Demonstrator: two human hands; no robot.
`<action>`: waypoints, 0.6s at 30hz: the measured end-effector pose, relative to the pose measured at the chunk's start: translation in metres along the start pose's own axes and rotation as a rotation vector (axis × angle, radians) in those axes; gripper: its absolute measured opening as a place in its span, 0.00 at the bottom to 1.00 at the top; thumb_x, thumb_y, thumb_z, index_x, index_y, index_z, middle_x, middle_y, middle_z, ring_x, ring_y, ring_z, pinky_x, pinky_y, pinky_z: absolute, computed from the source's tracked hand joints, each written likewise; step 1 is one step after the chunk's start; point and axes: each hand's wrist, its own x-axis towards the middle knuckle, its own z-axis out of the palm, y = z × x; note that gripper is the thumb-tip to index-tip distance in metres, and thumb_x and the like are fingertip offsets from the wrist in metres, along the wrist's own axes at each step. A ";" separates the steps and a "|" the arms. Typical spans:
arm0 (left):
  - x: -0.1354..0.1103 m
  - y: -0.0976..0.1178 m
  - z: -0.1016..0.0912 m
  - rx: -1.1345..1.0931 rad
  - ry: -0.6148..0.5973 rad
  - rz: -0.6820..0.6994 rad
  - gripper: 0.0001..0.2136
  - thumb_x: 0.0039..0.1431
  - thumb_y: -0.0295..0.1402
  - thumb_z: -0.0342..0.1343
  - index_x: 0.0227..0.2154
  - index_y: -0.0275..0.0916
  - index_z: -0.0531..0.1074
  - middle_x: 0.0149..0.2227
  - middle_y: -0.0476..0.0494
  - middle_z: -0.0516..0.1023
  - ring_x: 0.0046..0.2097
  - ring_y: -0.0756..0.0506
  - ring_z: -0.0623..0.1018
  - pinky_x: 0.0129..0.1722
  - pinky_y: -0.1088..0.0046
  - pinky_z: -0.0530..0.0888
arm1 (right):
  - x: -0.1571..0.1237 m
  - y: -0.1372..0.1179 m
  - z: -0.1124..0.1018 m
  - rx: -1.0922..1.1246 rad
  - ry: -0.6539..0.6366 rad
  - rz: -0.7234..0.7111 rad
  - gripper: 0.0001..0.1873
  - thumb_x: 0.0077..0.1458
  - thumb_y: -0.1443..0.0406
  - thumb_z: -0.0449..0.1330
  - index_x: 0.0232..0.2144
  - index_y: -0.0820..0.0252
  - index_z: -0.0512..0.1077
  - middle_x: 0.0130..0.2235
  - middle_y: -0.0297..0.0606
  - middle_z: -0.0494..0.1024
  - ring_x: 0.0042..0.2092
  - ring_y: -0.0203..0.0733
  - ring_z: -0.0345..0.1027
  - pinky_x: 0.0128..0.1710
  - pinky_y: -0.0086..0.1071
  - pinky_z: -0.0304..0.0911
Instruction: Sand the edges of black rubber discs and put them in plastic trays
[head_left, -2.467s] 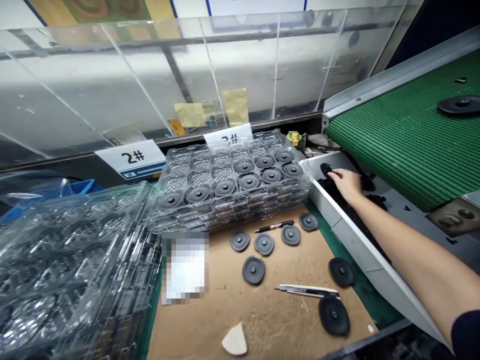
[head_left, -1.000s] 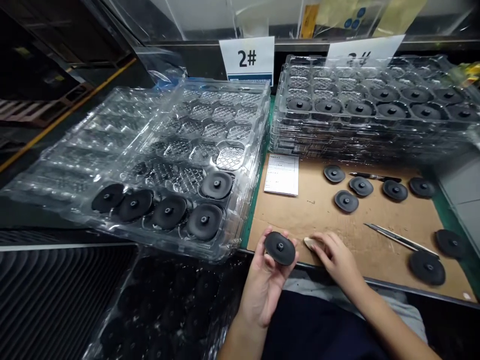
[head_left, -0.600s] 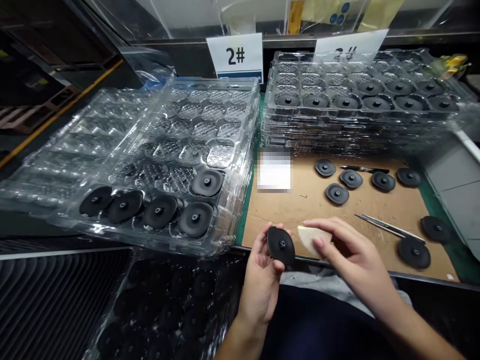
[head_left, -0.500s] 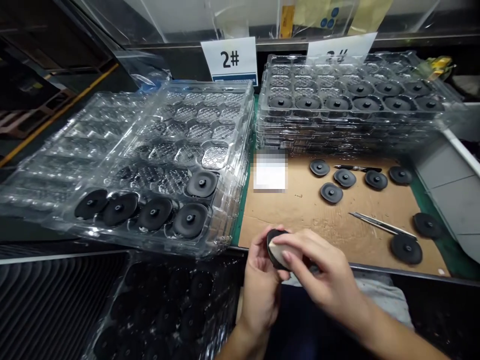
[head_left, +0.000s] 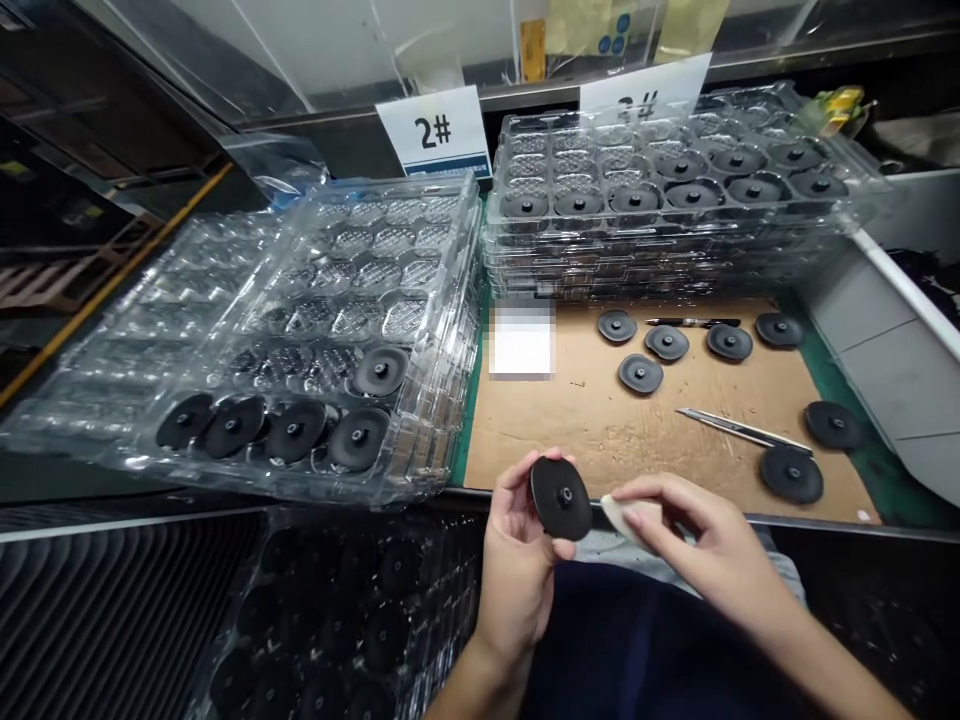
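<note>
Our left hand (head_left: 517, 560) holds a black rounded plastic disc (head_left: 553, 508); our right hand (head_left: 697, 530) pinches a cream sponge-like wedge (head_left: 618, 513) just beside it. We judge the work partway: five placed discs (head_left: 358, 437) sit in the left clear plastic tray (head_left: 270, 478), while seven loose discs (head_left: 667, 342) seem left.

The hands (head_left: 517, 570) and forearms (head_left: 817, 640) are bare, the clothing (head_left: 637, 645) between them dark navy.

Black rounded plastic-look disc (head_left: 564, 498), 5 o'clk: matt, smooth. Clear rect. plastic trays (head_left: 356, 318), 9 o'clk: v. glossy.
</note>
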 end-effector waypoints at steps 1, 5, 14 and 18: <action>0.000 0.000 0.001 -0.024 -0.009 -0.016 0.30 0.36 0.28 0.70 0.47 0.45 0.69 0.51 0.44 0.73 0.56 0.38 0.70 0.53 0.69 0.68 | -0.002 0.010 -0.004 0.011 0.013 0.045 0.12 0.57 0.57 0.56 0.38 0.55 0.73 0.37 0.36 0.76 0.32 0.36 0.66 0.30 0.27 0.59; -0.003 -0.002 0.009 -0.083 -0.061 -0.105 0.29 0.40 0.24 0.68 0.48 0.46 0.69 0.51 0.46 0.74 0.55 0.39 0.72 0.53 0.69 0.69 | -0.007 0.037 -0.010 0.097 0.022 0.125 0.17 0.56 0.54 0.55 0.41 0.58 0.72 0.40 0.39 0.76 0.38 0.41 0.67 0.34 0.31 0.60; -0.005 -0.005 0.020 -0.059 -0.074 -0.203 0.35 0.32 0.36 0.72 0.49 0.47 0.67 0.52 0.43 0.72 0.53 0.36 0.72 0.52 0.65 0.70 | -0.017 0.028 -0.016 0.141 0.157 0.017 0.12 0.57 0.58 0.56 0.41 0.54 0.72 0.42 0.37 0.75 0.39 0.40 0.68 0.34 0.29 0.62; -0.006 -0.009 0.025 -0.054 -0.097 -0.218 0.33 0.34 0.35 0.71 0.49 0.47 0.68 0.51 0.45 0.72 0.53 0.38 0.72 0.49 0.70 0.71 | -0.028 0.000 -0.026 0.055 0.271 -0.280 0.12 0.56 0.66 0.57 0.43 0.48 0.71 0.39 0.34 0.75 0.38 0.38 0.68 0.34 0.28 0.62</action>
